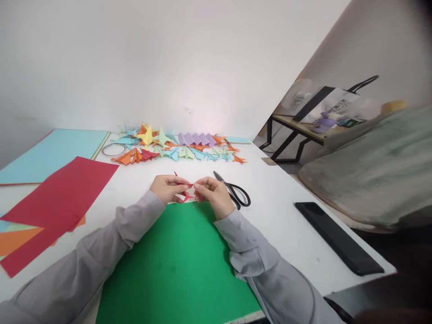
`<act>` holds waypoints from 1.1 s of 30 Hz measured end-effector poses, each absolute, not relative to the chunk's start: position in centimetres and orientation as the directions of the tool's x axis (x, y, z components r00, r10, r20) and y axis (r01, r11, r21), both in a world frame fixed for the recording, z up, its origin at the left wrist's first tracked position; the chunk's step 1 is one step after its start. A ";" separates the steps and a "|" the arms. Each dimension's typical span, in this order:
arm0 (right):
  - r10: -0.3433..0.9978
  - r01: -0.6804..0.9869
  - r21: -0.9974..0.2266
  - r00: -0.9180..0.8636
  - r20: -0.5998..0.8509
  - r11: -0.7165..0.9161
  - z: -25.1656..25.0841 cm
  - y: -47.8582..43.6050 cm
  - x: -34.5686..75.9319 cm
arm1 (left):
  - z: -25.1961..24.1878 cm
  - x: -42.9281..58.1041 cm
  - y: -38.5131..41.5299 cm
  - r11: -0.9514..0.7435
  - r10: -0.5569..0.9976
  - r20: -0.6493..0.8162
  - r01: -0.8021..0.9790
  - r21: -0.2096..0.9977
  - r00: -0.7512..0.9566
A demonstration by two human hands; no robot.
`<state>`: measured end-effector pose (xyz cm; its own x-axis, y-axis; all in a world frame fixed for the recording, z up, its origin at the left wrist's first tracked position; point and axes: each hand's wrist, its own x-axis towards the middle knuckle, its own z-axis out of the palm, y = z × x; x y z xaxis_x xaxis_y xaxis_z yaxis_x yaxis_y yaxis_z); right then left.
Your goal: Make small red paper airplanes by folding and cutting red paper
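A small folded piece of red paper (186, 194) is pinched between both my hands at the far edge of a green sheet (178, 265). My left hand (168, 187) grips its left side with closed fingers. Closed on its right side is my right hand (213, 194). Thin red points stick out above and below the fingers. Black scissors (234, 191) lie on the white table (280, 216) just right of my right hand.
Several folded paper shapes in many colours (175, 146) lie in a row by the wall, with a wire ring (113, 149) beside them. Red (57, 202), blue (50, 153) and orange (16, 240) sheets lie left. A black phone (337, 236) rests right.
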<state>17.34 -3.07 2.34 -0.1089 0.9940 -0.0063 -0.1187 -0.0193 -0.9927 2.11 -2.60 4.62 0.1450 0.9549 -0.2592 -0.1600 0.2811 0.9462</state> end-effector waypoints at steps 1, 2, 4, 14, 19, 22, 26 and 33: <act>0.994 -0.120 -0.993 -0.109 -0.008 -0.021 2.3 -3.1 17.4 | 4.7 2.1 -2.6 0.282 0.956 -0.262 -0.158 0.946 0.136; 0.994 -0.122 -0.992 -0.109 -0.007 -0.020 2.3 -3.1 17.4 | 4.7 2.1 -2.6 0.283 0.955 -0.264 -0.155 0.947 0.133; 0.993 -0.126 -0.992 -0.121 0.003 -0.012 2.3 -3.1 17.3 | 4.8 2.1 -2.7 0.279 0.956 -0.260 -0.149 0.949 0.137; 0.973 -0.224 -0.967 -0.221 -0.071 -0.121 2.2 -3.2 17.0 | 4.8 2.3 -2.9 0.303 0.947 -0.275 -0.180 0.936 0.164; 0.972 -0.264 -0.951 -0.210 -0.103 -0.158 2.2 -3.3 16.9 | 4.6 2.2 -2.7 0.342 0.933 -0.307 -0.203 0.917 0.186; 0.973 -0.257 -0.956 -0.216 -0.085 -0.140 2.2 -3.3 17.0 | 4.6 2.1 -2.7 0.373 0.923 -0.335 -0.225 0.900 0.190; 0.976 -0.261 -0.956 -0.202 -0.081 -0.134 2.2 -3.2 16.9 | 4.7 2.1 -2.8 0.389 0.916 -0.339 -0.271 0.880 0.212; 0.980 -0.308 -0.935 -0.140 -0.138 -0.176 2.0 -3.0 16.8 | 4.3 2.4 -2.8 0.390 0.914 -0.310 -0.357 0.849 0.260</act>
